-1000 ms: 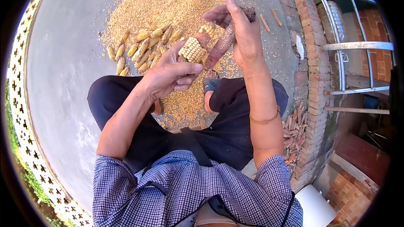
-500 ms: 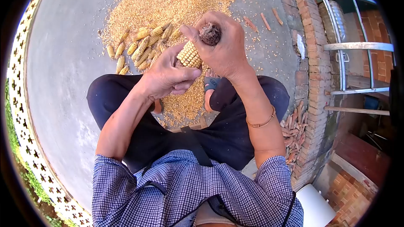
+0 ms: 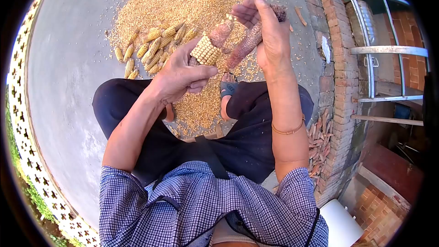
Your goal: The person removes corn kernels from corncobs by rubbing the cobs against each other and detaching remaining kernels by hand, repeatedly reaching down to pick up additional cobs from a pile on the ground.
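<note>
My left hand [image 3: 179, 75] is closed around a partly shelled ear of corn [image 3: 206, 52]. Pale yellow kernels cover its lower part, while the upper part is stripped to reddish cob with a few kernels at the tip. In my right hand [image 3: 276, 43] a bare dark-red corncob [image 3: 245, 47] lies slanted across the palm, its lower end beside the ear. The fingers of that hand are loosely extended and the thumb points up. Below both hands a heap of loose kernels [image 3: 192, 2] spreads over the concrete.
Several unshelled ears [image 3: 155, 50] lie on the heap's left side. Stripped cobs [image 3: 321, 142] are piled by the low brick edge [image 3: 340, 87] at right, near a metal railing [image 3: 370, 50]. A sandaled foot [image 3: 227, 90] rests among kernels between my knees.
My right hand has moved right and up off the ear and turned, so the bare cob shows along its length. More of the ear's stripped upper part is now visible; my left hand barely moved.
</note>
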### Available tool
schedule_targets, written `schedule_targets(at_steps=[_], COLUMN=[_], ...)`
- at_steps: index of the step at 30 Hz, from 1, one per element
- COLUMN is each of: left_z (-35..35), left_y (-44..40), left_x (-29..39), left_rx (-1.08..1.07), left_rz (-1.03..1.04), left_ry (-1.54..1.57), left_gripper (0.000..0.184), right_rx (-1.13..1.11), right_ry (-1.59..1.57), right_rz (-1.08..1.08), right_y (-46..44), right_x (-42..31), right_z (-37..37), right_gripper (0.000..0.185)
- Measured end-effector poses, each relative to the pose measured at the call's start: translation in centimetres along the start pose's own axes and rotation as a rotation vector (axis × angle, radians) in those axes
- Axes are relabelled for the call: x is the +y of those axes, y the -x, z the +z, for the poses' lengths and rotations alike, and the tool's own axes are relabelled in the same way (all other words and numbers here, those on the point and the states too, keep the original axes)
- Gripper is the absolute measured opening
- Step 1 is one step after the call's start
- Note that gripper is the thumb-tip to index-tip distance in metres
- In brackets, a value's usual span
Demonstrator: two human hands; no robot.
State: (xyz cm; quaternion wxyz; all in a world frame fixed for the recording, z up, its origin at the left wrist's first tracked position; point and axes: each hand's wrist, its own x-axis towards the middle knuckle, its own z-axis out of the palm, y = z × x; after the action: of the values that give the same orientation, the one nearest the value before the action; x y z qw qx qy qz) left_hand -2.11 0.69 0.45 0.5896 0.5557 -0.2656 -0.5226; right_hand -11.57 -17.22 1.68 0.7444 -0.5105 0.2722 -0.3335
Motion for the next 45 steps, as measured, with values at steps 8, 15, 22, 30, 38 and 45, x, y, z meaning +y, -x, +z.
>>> schedule_targets(at_steps=[8, 15, 22, 30, 38, 45], left_z=[-0.1, 1.0, 1.1, -0.2, -0.8, -0.3], left_y=[0.1, -1.3, 0.1, 0.5, 0.1, 0.2], left_x=[0.7, -2.0, -1.5, 0.9, 0.6, 1.8], left_rx=[-0.053, 0.166, 0.143, -0.145, -0.077, -0.016], left_rz=[-0.119, 0.505, 0.196, -0.06, -0.154, -0.108], left_ry=[0.29, -0.429, -0.486, 0.331, 0.566, 0.548], left_gripper=[0.067, 0.042, 0.06, 0.067, 0.052, 0.044], right_rx=[-0.249, -0.2, 0.048, -0.072, -0.383, -0.414], right_ry=[0.563, 1.071, 0.773, 0.287, 0.226, 0.146], right_rz=[-0.4, -0.601, -0.236, 0.006, 0.073, 0.026], right_y=[2.0, 3.8, 2.6, 1.2, 2.6, 3.7], right_x=[1.1, 2.7, 1.7, -0.8, -1.5, -1.3], right_z=[1.9, 4.1, 3.8, 0.9, 1.8, 3.0], right_gripper=[0.043, 0.034, 0.028, 0.03, 0.048, 0.063])
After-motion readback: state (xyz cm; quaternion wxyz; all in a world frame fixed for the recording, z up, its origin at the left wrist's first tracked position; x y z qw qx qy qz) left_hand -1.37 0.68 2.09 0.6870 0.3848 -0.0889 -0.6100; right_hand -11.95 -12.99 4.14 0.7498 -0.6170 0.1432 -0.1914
